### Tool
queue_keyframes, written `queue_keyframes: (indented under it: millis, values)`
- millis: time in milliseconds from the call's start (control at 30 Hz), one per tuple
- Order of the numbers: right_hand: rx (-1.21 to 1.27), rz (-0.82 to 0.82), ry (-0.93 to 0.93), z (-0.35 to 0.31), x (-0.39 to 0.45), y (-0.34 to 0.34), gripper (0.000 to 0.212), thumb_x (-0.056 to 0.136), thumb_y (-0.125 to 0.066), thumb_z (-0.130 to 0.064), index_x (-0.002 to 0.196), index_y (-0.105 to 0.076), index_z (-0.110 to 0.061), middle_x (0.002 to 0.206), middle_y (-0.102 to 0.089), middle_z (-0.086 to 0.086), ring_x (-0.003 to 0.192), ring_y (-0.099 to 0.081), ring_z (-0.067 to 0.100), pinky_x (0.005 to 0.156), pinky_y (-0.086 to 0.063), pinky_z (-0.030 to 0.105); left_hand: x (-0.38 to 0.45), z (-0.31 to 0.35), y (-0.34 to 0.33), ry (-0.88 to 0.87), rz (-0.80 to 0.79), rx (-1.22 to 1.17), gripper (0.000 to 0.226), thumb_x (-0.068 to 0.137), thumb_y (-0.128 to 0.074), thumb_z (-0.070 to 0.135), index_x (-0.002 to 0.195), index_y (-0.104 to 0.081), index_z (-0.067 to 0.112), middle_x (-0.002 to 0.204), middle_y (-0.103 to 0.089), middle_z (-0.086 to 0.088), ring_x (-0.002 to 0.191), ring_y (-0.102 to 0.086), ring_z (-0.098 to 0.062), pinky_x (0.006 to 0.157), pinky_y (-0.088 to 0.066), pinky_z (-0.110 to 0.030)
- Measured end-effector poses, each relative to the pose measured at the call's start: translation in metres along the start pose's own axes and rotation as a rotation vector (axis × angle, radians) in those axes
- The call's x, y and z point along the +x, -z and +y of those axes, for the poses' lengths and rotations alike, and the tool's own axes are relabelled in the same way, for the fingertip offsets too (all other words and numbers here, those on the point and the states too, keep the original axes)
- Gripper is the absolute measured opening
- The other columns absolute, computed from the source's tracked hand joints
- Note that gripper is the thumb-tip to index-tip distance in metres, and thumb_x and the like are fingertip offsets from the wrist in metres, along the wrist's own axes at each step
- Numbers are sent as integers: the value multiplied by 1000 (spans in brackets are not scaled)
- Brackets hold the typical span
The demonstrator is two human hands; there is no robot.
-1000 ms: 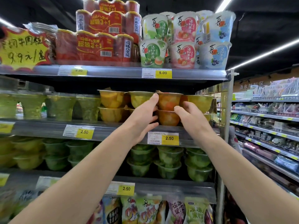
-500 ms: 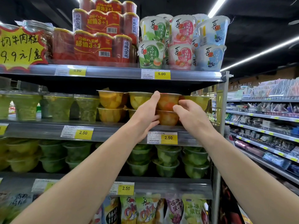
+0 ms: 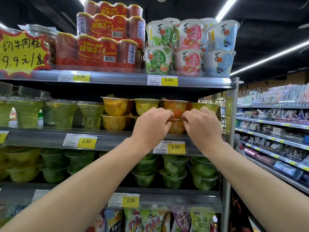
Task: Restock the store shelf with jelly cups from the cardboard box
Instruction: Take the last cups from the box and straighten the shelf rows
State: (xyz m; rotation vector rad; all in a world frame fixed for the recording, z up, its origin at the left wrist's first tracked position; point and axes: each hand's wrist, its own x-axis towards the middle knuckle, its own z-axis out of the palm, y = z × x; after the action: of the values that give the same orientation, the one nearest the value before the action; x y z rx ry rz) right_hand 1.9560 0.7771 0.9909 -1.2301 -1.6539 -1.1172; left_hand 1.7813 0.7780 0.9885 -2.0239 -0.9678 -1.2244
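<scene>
left hand (image 3: 150,126): fingers curled onto left side of stacked orange-red clear plastic jelly cups (image 3: 175,109) | right hand (image 3: 200,126): fingertips pinching the stack's right side | cups: two high, between both hands, on grey metal shelf (image 3: 117,139) above yellow 2.50 price tag (image 3: 175,147)

Two bare forearms, no sleeves, hands (image 3: 151,126) unadorned

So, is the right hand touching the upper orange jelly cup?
Touching. In the head view the right hand curls its fingertips against the upper orange jelly cup, no gap visible.
</scene>
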Motion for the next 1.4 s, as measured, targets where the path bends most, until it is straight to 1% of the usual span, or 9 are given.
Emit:
queue_keyframes:
  millis: [100,400,500,600,700,900,1000,1100,1400]
  values:
    - [54,41,29,2,3,-3,18,95,-61,-18,82,-71,-13,73,-67,2,68,-53,23,61,-46,35,1,1,-9,-43,55,65,17,91,-67,20,106,-74,15,95,-75,-1,85,-65,-21,71,-57,-39]
    - [209,155,114,9,8,4,11,91,-66,-22,84,-72,-16,77,-67,-3,72,-52,20,69,-43,37,4,-7,-20,-58,191,135,13,93,-64,24,88,-75,19,81,-72,2,76,-58,-24,71,-40,-37]
    - [141,222,28,18,20,8,13,90,-63,-13,100,-72,-17,90,-71,-2,82,-52,23,74,-37,37,5,-7,-21,-50,223,130,18,92,-61,26,83,-74,19,76,-71,3,72,-57,-23,70,-36,-35]
    - [63,131,33,19,31,6,27,92,-57,-6,113,-71,-15,95,-74,2,87,-52,27,75,-36,39,5,-5,-21,-49,222,114,18,92,-62,27,83,-75,18,76,-71,3,73,-57,-23,71,-37,-36]
    - [58,37,2,17,40,2,26,96,-50,-6,106,-72,-16,90,-74,4,87,-52,28,76,-32,38,6,-5,-20,-34,220,113,17,92,-64,28,82,-74,19,75,-70,4,73,-55,-22,72,-36,-36]
    - [194,175,69,9,47,3,11,92,-64,-18,93,-75,-16,81,-73,0,80,-55,27,75,-37,38,8,-6,-24,-20,235,119,17,91,-65,27,78,-72,18,71,-67,4,70,-51,-22,71,-35,-36]
    - [244,174,106,11,47,6,16,91,-64,-16,102,-75,-16,87,-74,-1,84,-56,26,77,-41,38,7,-7,-25,-16,233,122,18,91,-63,28,80,-73,19,72,-68,5,71,-51,-21,72,-34,-36]
    - [167,52,71,19,46,6,25,94,-56,-11,110,-74,-19,88,-74,1,91,-54,26,82,-35,40,6,-7,-26,-8,237,109,18,90,-62,29,79,-73,19,72,-68,5,72,-51,-21,73,-33,-35]
    - [229,128,114,14,54,10,11,90,-67,-25,87,-76,-20,83,-71,-4,84,-49,22,78,-33,37,8,-7,-26,11,240,104,14,87,-70,29,78,-73,19,69,-65,4,72,-53,-22,74,-32,-35]
